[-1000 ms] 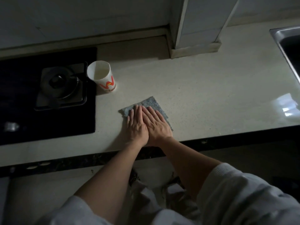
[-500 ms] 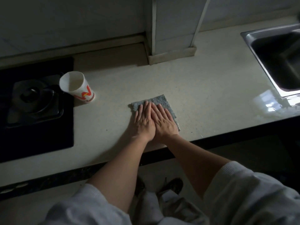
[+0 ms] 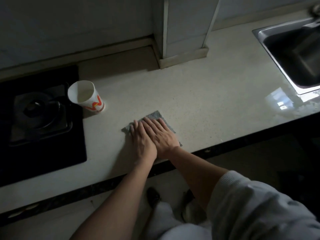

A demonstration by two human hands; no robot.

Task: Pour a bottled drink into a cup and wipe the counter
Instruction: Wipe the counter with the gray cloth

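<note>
A grey cloth (image 3: 154, 116) lies flat on the pale counter (image 3: 199, 101) near its front edge. My left hand (image 3: 143, 141) and my right hand (image 3: 161, 134) press on it side by side, fingers straight, covering most of it. A white paper cup (image 3: 86, 97) with red and orange marks stands to the left of the cloth, beside the stove, with pale liquid inside. No bottle is in view.
A black gas stove (image 3: 39, 116) with a burner fills the left side. A steel sink (image 3: 292, 54) is set in at the far right, with a wet shine on the counter before it. A white wall column (image 3: 183, 32) juts out at the back.
Both hands with the cloth under them have slid a little to the left along the counter, closer to the cup. The cup has not moved.
</note>
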